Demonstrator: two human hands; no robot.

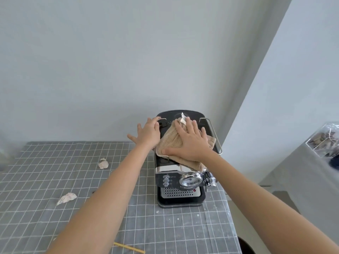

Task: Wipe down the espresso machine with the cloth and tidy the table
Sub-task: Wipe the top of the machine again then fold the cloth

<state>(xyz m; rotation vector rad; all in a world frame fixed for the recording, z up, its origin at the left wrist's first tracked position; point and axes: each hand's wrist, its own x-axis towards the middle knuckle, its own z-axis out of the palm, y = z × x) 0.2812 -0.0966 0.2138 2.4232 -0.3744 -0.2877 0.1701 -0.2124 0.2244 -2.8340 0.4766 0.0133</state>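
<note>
The beige cloth (176, 143) is being pressed flat on top of the espresso machine (181, 173) by the right hand (190, 143), grip spread open. The left hand (148, 133), also open, is being rested against the machine's left edge. Two crumpled tissues (103, 164) are lying on the counter (55, 180).

Both arms stretched forward — right hand (189, 142) flat, palm down, fingers spread; left hand (147, 133) open too, fingers splayed, thumb out.

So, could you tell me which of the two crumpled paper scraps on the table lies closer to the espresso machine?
The farther scrap, toward the wall, lies closer to the espresso machine. The other scrap sits nearer the person and farther left on the table.
</note>
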